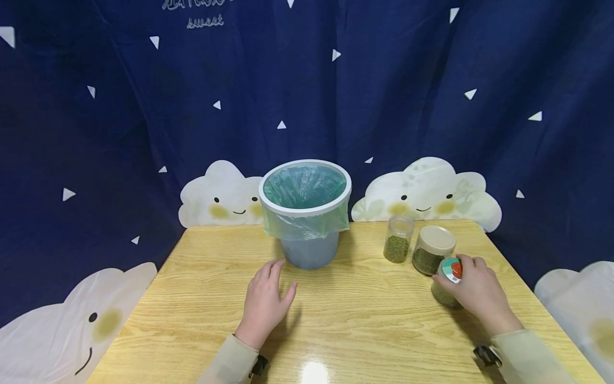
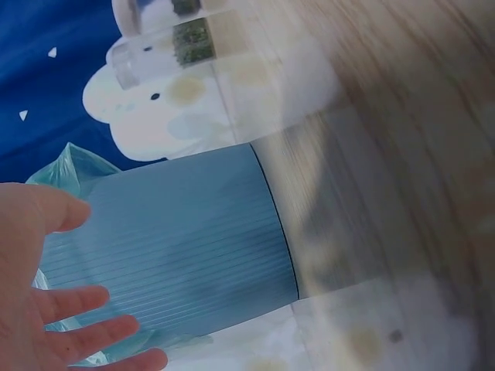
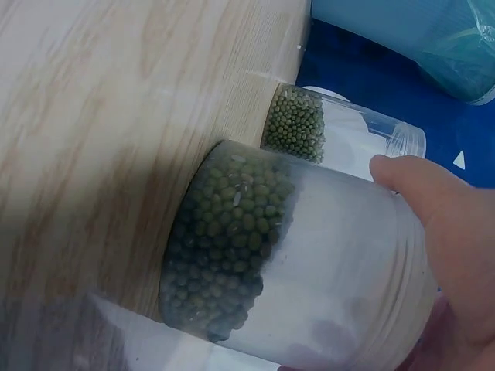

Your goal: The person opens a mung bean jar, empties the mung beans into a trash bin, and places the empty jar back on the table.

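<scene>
My right hand point(image 1: 479, 293) grips a clear jar point(image 1: 444, 297) by its top, thumb on one side and fingers on the other. The jar's lid point(image 1: 451, 270) is green and white with a red print. In the right wrist view, mung beans point(image 3: 232, 224) fill the lower part of this jar, and the thumb point(image 3: 425, 185) lies at its upper rim. My left hand point(image 1: 265, 304) holds nothing. Its fingers are spread, thumb apart, in front of the blue-grey bin point(image 1: 309, 250), which also fills much of the left wrist view.
A green bag point(image 1: 307, 226) lines the bin under its white rim point(image 1: 307, 212). At the back right stand a slim clear jar point(image 1: 397, 247) of mung beans and a wide jar point(image 1: 434, 240) with a beige lid. A dark blue curtain point(image 1: 307, 80) hangs behind the wooden table point(image 1: 206, 277).
</scene>
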`<state>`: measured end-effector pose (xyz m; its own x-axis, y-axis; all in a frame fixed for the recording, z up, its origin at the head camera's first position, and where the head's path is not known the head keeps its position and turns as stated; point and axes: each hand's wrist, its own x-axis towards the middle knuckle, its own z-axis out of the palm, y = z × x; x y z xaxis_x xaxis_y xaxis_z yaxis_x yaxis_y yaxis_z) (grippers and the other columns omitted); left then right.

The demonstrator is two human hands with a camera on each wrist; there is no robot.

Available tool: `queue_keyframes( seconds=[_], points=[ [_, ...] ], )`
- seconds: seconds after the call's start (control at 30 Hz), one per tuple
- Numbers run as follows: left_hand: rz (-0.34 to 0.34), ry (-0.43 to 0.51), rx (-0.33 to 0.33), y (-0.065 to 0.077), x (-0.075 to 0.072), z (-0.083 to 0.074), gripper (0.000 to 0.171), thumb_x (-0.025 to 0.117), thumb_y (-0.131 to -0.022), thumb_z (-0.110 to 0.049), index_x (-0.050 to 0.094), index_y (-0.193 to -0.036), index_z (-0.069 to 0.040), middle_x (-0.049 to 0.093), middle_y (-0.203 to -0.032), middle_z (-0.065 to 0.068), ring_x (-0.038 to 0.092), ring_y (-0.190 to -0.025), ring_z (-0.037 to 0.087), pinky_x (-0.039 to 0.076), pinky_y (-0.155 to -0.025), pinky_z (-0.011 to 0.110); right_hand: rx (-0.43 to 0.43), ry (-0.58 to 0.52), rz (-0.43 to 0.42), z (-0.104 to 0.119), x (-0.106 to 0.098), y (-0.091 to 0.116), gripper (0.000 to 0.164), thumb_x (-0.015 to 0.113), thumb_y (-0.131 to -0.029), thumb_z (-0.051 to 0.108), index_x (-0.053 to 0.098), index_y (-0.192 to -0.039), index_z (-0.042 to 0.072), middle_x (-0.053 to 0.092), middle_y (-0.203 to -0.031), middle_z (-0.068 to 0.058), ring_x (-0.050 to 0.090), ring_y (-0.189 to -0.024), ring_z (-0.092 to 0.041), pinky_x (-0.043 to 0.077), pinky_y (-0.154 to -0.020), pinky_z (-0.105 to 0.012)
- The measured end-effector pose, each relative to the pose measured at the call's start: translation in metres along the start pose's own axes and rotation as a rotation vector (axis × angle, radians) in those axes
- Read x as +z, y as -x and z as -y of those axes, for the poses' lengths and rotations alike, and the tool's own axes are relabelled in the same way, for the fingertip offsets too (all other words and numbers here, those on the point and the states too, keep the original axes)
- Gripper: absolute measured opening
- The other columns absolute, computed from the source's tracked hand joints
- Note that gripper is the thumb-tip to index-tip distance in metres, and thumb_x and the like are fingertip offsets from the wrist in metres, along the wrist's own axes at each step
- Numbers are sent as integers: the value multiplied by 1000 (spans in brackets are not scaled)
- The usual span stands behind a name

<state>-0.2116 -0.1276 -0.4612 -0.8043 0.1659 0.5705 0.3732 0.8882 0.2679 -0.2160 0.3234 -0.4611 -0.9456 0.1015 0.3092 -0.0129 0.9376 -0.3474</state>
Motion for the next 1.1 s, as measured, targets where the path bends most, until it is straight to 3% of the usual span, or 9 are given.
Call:
queue_keyframes(
  seconds=[0.47,1.1],
  points=[
    [-4,-1,10,-1,3,4,55,71,-84,-34,55,-129,-8,60,-122,11,59,-111,30,49,-93,45,-62,-22,-77,14,-11,3,82,75,-76,53,51,-119,-12,52,-100,-33,55,-81,-44,43,-66,-53],
    [-6,-1,48,-10,-4,0,53,71,-84,-38,59,-124,-6,61,-120,11,59,-111,31,49,-93,47,-149,-45,-91,55,-34,-2,81,76,-74,55,52,-125,-3,53,-105,-29,56,-84,-40,46,-66,-51]
  ],
)
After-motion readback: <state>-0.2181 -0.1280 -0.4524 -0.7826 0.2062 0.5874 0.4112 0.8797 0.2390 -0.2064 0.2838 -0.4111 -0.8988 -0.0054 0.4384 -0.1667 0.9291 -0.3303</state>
